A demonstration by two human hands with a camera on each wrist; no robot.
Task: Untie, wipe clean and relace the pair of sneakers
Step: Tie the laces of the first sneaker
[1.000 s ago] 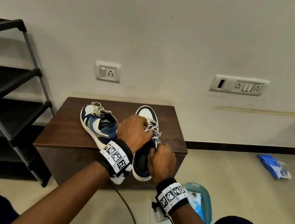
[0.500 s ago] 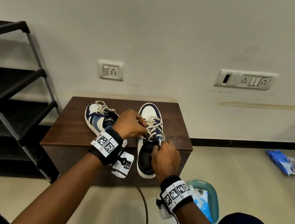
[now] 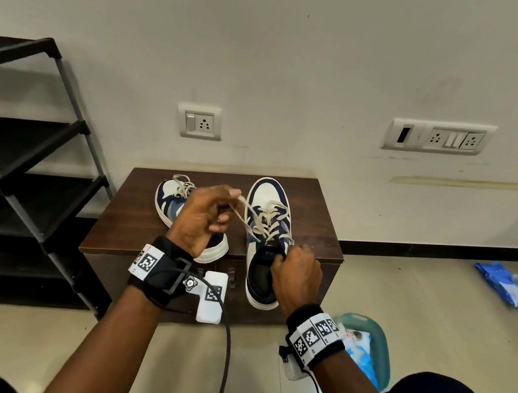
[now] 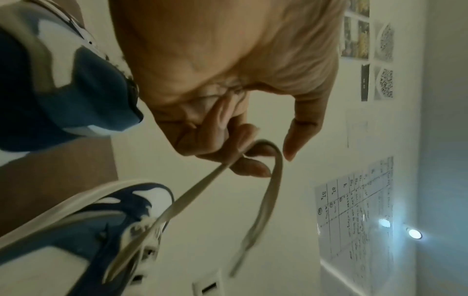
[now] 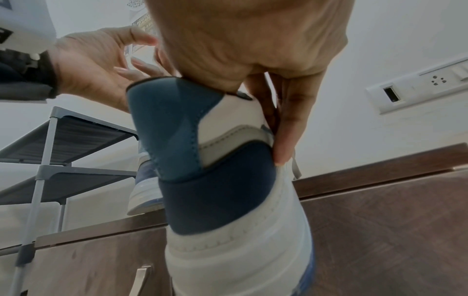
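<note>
Two navy, blue and white sneakers stand on a brown cabinet (image 3: 319, 222). The left sneaker (image 3: 168, 205) stays laced, partly hidden behind my left hand (image 3: 225, 207). That hand is raised and pinches the free end of a beige lace (image 3: 242, 215), which runs taut down to the eyelets of the right sneaker (image 3: 269, 204). In the left wrist view the lace (image 4: 200, 192) loops over my pinching fingers (image 4: 248, 168). My right hand (image 3: 289, 254) grips the right sneaker's collar by the tongue. The right wrist view shows that sneaker's heel (image 5: 215, 170) with fingers (image 5: 283, 148) along its side.
A black shelf rack (image 3: 27, 176) stands left of the cabinet. A teal basin (image 3: 380, 336) holding a blue-white pack sits on the floor by my right wrist. A blue packet (image 3: 509, 286) lies farther right. Wall sockets (image 3: 200, 121) are above the cabinet.
My left hand has lifted up and away to the left from the right sneaker, drawing the lace end out taut. The right hand has kept its hold on the sneaker's collar.
</note>
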